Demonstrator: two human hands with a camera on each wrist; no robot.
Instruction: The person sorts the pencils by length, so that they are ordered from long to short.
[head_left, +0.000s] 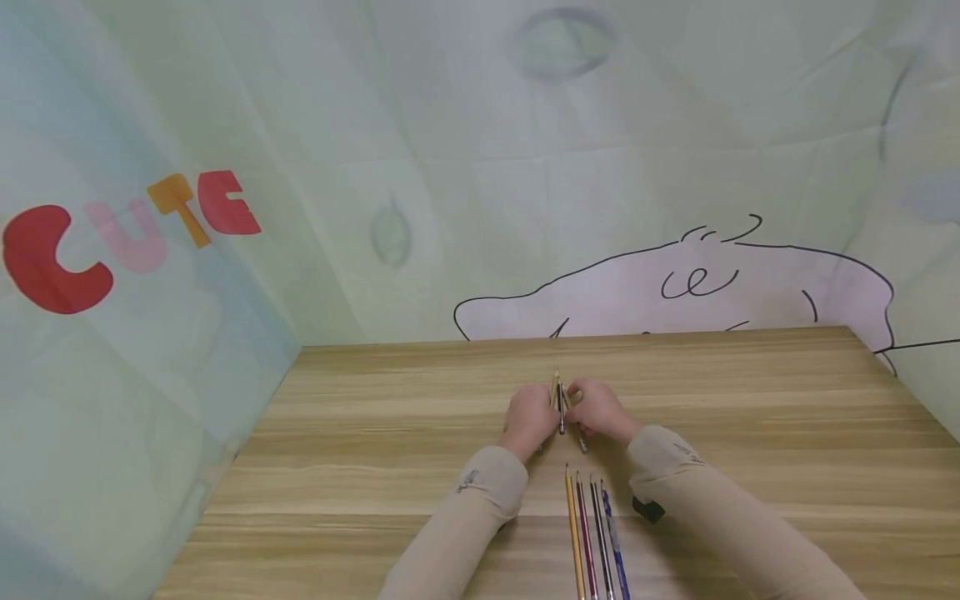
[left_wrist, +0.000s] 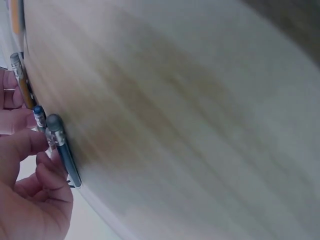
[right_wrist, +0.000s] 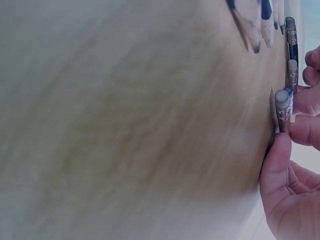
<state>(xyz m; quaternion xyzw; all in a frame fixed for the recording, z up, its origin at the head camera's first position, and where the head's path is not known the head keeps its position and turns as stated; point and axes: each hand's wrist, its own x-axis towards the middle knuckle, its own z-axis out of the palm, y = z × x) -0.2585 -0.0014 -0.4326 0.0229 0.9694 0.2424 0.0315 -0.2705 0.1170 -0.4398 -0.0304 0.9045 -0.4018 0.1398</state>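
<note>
A small group of pencils lies between the two hands on the wooden table, eraser ends toward me, a dark pencil [head_left: 561,408] in the middle. My left hand [head_left: 531,417] pinches a pencil on the left side of the group. In the left wrist view its curled fingers are at a dark teal pencil [left_wrist: 68,157], beside a pencil with a blue eraser [left_wrist: 39,117]. My right hand [head_left: 597,409] pinches a slanted pencil [head_left: 582,443] on the right side. The right wrist view shows the thumb against this white-eraser pencil [right_wrist: 283,107].
Nearer to me lie a yellow pencil [head_left: 573,533], a dark red pencil [head_left: 585,537], a black pencil [head_left: 602,537] and a blue pencil [head_left: 615,542], side by side with tips pointing away. A printed cloth backdrop [head_left: 420,225] rises behind the table [head_left: 360,433]. A small black object [head_left: 648,509] shows below the right sleeve.
</note>
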